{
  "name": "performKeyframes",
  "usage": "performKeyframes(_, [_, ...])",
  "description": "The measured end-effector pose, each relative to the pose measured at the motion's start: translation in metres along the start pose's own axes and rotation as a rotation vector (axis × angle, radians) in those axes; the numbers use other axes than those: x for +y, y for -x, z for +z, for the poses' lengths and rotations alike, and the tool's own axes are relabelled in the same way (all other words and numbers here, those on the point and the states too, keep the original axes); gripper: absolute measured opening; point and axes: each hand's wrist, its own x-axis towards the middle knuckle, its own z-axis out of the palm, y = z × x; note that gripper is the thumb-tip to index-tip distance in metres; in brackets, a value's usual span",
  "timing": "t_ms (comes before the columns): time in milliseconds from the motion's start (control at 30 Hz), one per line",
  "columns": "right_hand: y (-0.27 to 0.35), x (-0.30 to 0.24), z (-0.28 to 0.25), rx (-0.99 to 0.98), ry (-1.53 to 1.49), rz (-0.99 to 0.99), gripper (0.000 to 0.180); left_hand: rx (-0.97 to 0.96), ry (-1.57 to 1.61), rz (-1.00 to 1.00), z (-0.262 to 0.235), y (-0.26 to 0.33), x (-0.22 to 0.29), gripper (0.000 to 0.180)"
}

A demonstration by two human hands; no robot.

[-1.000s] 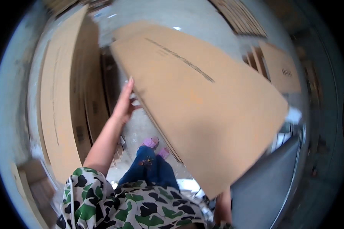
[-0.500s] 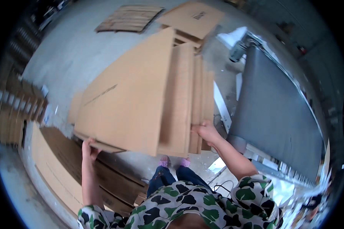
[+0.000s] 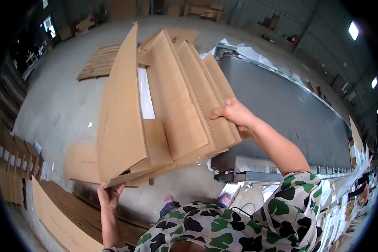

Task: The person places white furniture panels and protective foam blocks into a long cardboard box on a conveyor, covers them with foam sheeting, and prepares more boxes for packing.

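The broad grey conveyor (image 3: 277,109) was the largest thing in view. The brown carton (image 3: 178,105) was held up at the conveyor's left side, its right end overlapping the belt in this view. Half a second earlier its panels had stood closer together; by this moment they had spread, the left panel leaning well away from the rest and a white strip (image 3: 145,94) showing through the gap. The carton thus seemed to be passing from flat to hollow, though not yet squared. Folded cardboard (image 3: 67,214) lay left of the conveyor, nearer the wearer; a wooden pallet (image 3: 98,63) lay farther left of it. The right hand (image 3: 237,114), nearest the conveyor, was closed around the right-hand panels; the left hand (image 3: 110,195), farthest from it, pinched the lower left corner, fingers bent.
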Motion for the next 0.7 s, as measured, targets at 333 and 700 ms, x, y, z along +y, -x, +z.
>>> performKeyframes(333, [0.109, 0.027, -0.215, -0.077, -0.026, -0.077, 0.02, -0.121, -0.076, 0.08, 0.164, 0.043, -0.087, 0.043])
performKeyframes(700, [0.157, 0.233, -0.382, 0.12, -0.341, -0.253, 0.018, -0.013, -0.585, 0.282, 0.416, 0.172, -0.205, 0.051])
